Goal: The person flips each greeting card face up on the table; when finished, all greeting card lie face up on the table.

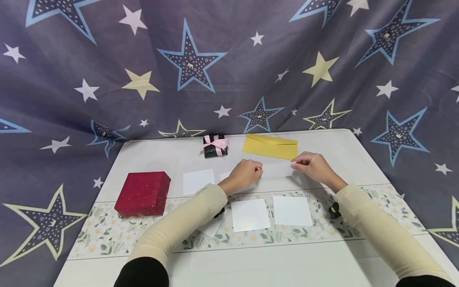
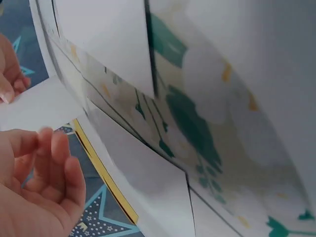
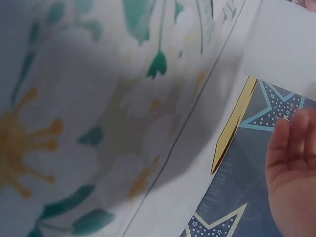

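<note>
My left hand (image 1: 244, 174) and right hand (image 1: 312, 165) hold a white paper card (image 1: 277, 170) between them, the left pinching its left side and the right its upper right corner. In the left wrist view the card (image 2: 44, 104) is raised over the table with both hands at its ends. A yellow envelope (image 1: 270, 146) lies just behind it. Two white square cards, one at left (image 1: 250, 215) and one at right (image 1: 292, 211), lie in front. Another card (image 1: 197, 181) rests left of my left hand, and one more is partly hidden under that hand.
A dark red box (image 1: 142, 194) stands at the left. At the back is a small black package (image 1: 216, 146) with a pink ribbon bow. Part of a white card (image 1: 212, 228) shows beneath my left forearm. A star-patterned curtain (image 1: 215, 79) hangs behind the table.
</note>
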The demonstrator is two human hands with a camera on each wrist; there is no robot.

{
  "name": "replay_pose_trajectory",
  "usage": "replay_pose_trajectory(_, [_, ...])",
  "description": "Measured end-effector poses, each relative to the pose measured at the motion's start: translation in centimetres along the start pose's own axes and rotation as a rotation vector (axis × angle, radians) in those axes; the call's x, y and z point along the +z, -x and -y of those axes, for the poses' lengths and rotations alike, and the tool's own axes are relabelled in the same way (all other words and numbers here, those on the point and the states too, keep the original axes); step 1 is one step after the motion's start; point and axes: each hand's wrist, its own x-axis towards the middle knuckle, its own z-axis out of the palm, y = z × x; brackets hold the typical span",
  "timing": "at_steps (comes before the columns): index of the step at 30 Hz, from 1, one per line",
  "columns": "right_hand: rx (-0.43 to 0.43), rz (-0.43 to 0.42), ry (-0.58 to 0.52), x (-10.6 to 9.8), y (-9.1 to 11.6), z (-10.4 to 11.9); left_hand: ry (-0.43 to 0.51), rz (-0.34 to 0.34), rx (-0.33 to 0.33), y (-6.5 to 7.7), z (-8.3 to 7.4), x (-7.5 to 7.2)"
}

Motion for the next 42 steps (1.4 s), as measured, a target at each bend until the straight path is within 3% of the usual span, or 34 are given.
replay_pose_trajectory(5, [0.064,0.066,-0.117,-0.6,0.4,0.1,0.077,-0.012,0.010,-0.2,0.0,-0.2])
replay_pose_trajectory(10, [0.107,0.138,-0.238,-1.1,0.8,0.0,0.159,0.003,-0.035,-0.3,0.1,-0.3])
replay_pose_trajectory(14, [0.123,0.156,-0.189,-1.0,0.9,-0.3,0.195,0.006,-0.077,-0.4,0.0,-0.3])
replay_pose_trajectory(18, [0.103,0.182,-0.100,-0.5,0.8,-0.7,0.192,0.014,-0.077,-0.6,-0.1,0.0])
replay_pose_trajectory(24, [0.068,0.257,0.021,0.2,0.7,-1.0,0.103,0.083,-0.040,-0.9,0.0,0.8])
replay_pose_trajectory(31, [0.083,0.329,0.126,0.6,0.6,-1.0,-0.095,0.148,0.068,-1.3,-0.1,1.6])
replay_pose_trajectory(42, [0.075,0.382,0.168,0.9,0.2,-1.4,-0.221,0.180,0.052,-1.8,-0.4,2.1])
